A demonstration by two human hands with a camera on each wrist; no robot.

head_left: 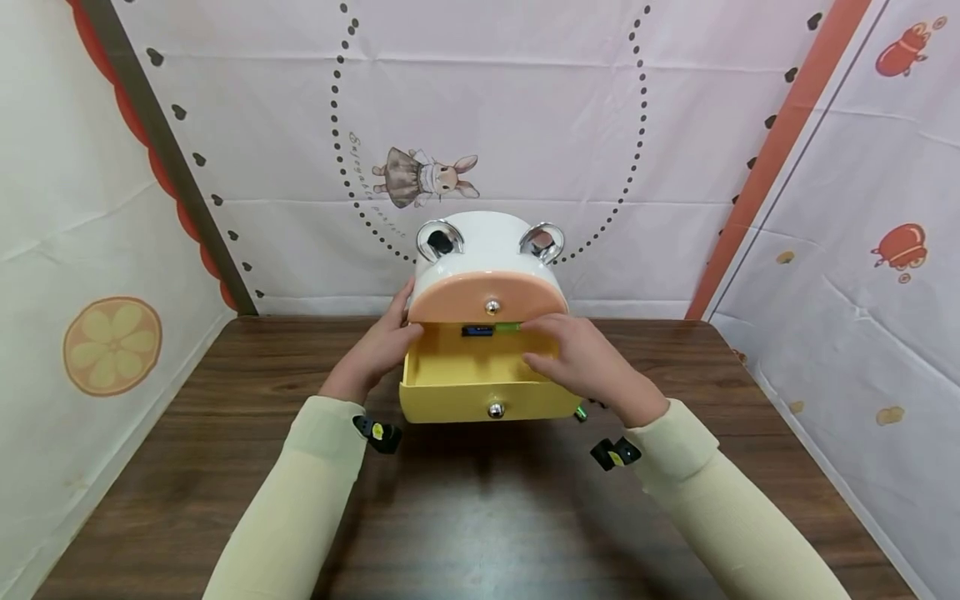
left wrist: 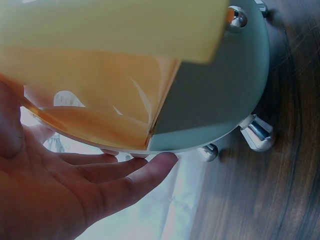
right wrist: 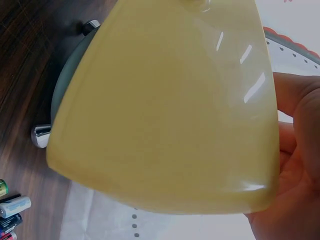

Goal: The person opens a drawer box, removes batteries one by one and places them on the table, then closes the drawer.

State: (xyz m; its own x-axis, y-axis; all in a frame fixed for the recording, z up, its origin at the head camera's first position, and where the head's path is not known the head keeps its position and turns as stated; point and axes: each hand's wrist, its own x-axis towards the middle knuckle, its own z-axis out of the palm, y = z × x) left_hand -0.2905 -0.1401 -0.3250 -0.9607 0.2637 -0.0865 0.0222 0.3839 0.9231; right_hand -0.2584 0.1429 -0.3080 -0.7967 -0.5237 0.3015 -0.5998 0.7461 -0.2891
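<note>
A rounded little drawer cabinet, white on top with chrome ring ears, stands on the table. Its yellow drawer is pulled out below a peach drawer. Inside, along the back, lie a dark blue battery and a green battery. My left hand rests against the cabinet's left side, fingers extended along the shell in the left wrist view. Over the right part of the yellow drawer is my right hand, thumb and fingers apart, fingertips right by the green battery.
Several loose batteries lie on the table right of the cabinet, mostly hidden in the head view. A grey-green lower drawer front and chrome feet sit beneath. Printed cloth walls enclose the dark wooden table.
</note>
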